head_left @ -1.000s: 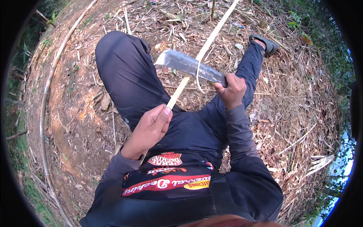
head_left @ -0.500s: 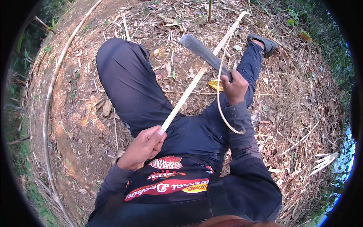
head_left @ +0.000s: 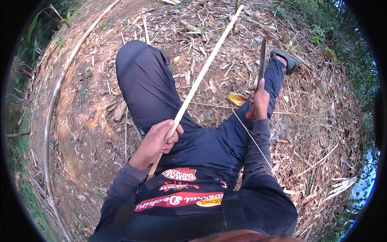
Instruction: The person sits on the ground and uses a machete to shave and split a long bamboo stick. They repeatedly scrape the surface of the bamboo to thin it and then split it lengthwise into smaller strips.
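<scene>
Strip (head_left: pixel 200 76): pale yellow, long, narrow, straight; runs diagonally from the shirt (head_left: pixel 177 198) out over the littered ground (head_left: pixel 92 153). Left hand (head_left: pixel 158 139): grasping the strip near its lower end. Right hand (head_left: pixel 261 101): gripping the knife (head_left: pixel 263 60), dark blade pointing away from the body

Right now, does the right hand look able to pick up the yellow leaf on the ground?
Probably not: the right hand is near the yellow leaf, but it grips the dark-bladed knife.
</scene>
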A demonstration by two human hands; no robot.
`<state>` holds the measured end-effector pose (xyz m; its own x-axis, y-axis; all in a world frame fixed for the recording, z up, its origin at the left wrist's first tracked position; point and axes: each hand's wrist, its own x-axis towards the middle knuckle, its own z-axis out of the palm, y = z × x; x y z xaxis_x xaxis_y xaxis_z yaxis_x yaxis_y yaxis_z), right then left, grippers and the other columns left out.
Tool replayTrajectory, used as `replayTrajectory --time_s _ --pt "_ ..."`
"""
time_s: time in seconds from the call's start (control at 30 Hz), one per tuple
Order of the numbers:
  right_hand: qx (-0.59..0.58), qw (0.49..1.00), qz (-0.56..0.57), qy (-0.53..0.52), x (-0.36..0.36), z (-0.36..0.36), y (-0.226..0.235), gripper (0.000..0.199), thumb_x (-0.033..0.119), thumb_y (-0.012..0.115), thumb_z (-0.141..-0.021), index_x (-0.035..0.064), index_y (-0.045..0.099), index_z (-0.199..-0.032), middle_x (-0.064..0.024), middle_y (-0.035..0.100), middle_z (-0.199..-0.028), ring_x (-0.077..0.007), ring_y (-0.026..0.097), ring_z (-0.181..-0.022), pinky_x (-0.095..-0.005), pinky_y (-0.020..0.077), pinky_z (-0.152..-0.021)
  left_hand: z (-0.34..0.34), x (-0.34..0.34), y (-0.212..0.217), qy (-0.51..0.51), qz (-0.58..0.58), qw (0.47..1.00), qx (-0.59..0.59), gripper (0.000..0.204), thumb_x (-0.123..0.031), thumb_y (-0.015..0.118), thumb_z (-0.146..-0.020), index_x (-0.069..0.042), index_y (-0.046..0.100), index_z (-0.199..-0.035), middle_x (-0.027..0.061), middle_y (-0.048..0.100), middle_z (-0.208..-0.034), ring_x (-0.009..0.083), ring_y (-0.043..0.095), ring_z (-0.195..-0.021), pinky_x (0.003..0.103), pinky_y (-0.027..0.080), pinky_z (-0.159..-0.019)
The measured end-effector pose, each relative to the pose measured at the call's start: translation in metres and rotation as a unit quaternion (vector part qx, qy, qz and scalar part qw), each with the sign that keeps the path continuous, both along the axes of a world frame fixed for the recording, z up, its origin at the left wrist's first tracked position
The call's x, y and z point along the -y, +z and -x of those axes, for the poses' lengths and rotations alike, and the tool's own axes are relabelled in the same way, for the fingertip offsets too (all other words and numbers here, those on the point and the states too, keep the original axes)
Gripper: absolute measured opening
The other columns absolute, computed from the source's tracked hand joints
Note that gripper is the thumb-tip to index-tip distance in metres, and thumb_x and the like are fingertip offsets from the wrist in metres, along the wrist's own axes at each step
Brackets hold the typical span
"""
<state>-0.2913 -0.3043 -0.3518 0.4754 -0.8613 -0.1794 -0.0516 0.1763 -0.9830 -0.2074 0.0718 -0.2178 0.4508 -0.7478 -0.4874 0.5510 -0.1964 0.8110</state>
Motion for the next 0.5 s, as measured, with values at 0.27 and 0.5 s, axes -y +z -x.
replayTrajectory --time_s 0.27,0.5 --pt "0.138 0.964 -0.075 0.213 -0.118 -0.013 0.065 0.043 0.035 0.056 -0.102 -0.007 0.066 -0.102 0.0056 0.04 -0.057 -0.0025 0.035 -0.045 -0.0202 0.0292 -0.042 -0.004 0.036 0.013 -0.043 0.021 0.998 0.036 0.032 -0.029 0.038 -0.108 -0.002 0.055 -0.103 -0.0025 0.045 -0.068 0.0008 0.03 -0.047 0.018 0.024 -0.041" --pt "0.234 0.945 -0.09 0.211 -0.145 -0.025 0.091 0.017 0.015 0.069 -0.094 0.0 0.061 -0.091 0.0037 0.044 -0.06 -0.005 0.038 -0.046 -0.0224 0.031 -0.042 -0.004 0.042 0.005 -0.069 0.031 0.996 0.056 0.032 -0.029 0.04 -0.108 0.0 0.055 -0.112 0.0024 0.054 -0.076 0.0043 0.046 -0.049 0.019 0.037 -0.043"
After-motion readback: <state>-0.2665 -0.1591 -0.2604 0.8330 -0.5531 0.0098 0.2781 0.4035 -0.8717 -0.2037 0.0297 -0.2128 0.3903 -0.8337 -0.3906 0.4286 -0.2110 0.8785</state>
